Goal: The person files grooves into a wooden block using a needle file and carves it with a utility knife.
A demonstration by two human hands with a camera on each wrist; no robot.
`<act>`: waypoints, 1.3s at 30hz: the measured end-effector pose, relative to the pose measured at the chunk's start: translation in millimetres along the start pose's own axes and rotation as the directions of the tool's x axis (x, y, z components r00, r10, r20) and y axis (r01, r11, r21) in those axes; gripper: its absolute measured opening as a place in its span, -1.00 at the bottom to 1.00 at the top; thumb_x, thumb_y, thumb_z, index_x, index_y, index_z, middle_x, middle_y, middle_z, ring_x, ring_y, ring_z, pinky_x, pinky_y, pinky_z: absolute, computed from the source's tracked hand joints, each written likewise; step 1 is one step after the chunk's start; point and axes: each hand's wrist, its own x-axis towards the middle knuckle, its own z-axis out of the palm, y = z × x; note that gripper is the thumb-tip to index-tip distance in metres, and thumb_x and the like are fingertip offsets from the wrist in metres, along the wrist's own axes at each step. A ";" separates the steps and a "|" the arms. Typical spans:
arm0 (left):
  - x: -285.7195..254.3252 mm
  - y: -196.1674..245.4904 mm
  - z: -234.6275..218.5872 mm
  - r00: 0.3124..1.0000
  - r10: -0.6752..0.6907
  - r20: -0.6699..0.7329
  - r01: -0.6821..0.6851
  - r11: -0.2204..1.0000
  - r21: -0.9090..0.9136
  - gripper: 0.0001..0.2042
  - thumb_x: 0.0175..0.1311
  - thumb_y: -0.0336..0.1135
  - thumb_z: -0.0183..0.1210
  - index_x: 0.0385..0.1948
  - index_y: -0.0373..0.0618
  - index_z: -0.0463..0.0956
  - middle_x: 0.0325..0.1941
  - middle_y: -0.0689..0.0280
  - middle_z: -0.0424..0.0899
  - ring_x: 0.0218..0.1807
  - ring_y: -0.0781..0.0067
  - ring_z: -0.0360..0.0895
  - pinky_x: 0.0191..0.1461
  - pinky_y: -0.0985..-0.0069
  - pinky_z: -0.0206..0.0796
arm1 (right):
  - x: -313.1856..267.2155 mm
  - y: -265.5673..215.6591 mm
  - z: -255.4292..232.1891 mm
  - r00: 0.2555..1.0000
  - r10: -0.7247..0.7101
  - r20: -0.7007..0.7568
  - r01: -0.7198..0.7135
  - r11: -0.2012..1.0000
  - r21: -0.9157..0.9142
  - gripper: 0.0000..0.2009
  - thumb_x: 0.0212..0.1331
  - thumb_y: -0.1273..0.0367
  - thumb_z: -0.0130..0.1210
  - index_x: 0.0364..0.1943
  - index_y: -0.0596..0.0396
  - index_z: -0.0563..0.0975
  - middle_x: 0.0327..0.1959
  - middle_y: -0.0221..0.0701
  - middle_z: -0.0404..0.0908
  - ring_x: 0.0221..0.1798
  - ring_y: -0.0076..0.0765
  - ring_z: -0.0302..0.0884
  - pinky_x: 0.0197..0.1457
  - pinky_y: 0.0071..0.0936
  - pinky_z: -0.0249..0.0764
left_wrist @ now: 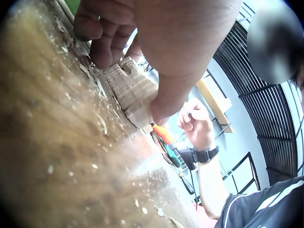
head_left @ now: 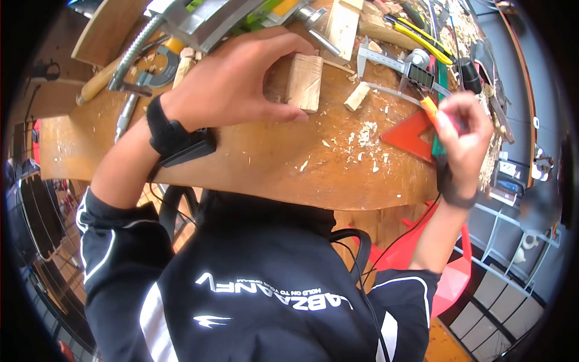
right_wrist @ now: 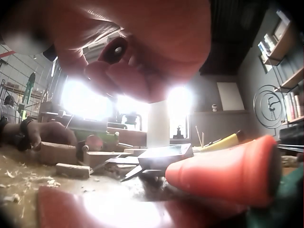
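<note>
Left of the caliper (head_left: 416, 73), the left hand's (head_left: 232, 84) fingers gripped the wooden block (head_left: 304, 83) on the counter (head_left: 271, 154); the right hand's (head_left: 467, 133) grasped a red object (right_wrist: 114, 51). Sound practice probably required keeping the block steady.

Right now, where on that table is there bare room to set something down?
The widest near-bare patch lies between the wooden block in the left hand, the scattered shavings and the table's near edge. Another lies between the left forearm and the table's left end. The far side is crowded: caliper, wood pieces, yellow-handled tool.
</note>
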 end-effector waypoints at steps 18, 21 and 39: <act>3.1 9.1 -8.2 0.992 -0.104 0.074 0.107 0.993 -0.042 -0.32 -0.09 -0.25 0.60 0.15 -0.15 0.48 0.08 0.20 0.60 -0.23 0.32 0.62 -0.20 0.46 0.51 | 59.5 7.6 58.9 0.980 -0.027 0.197 0.003 0.993 0.121 -0.87 0.07 0.51 0.27 -0.38 0.12 0.51 -0.45 -0.60 0.54 -0.34 -0.75 0.46 -0.23 -0.70 0.40; 2.2 8.9 -8.1 0.992 -0.113 0.060 0.114 0.993 -0.029 -0.31 -0.10 -0.23 0.60 0.14 -0.13 0.48 0.10 0.21 0.60 -0.22 0.30 0.63 -0.19 0.45 0.53 | 52.9 13.0 58.6 0.980 0.015 0.197 -0.047 0.986 0.162 -0.85 0.05 0.53 0.28 -0.37 0.11 0.50 -0.46 -0.62 0.52 -0.40 -0.80 0.40 -0.31 -0.74 0.32; 11.9 17.6 -11.5 0.966 -0.221 0.138 0.229 0.972 -0.045 -0.28 -0.16 -0.27 0.63 0.17 -0.09 0.53 0.03 0.27 0.60 -0.38 0.47 0.51 -0.32 0.54 0.43 | 45.7 12.3 54.1 0.982 0.030 0.185 -0.031 1.000 -0.001 -0.87 -0.05 0.53 0.30 -0.41 0.15 0.56 -0.52 -0.46 0.60 -0.47 -0.62 0.54 -0.37 -0.61 0.46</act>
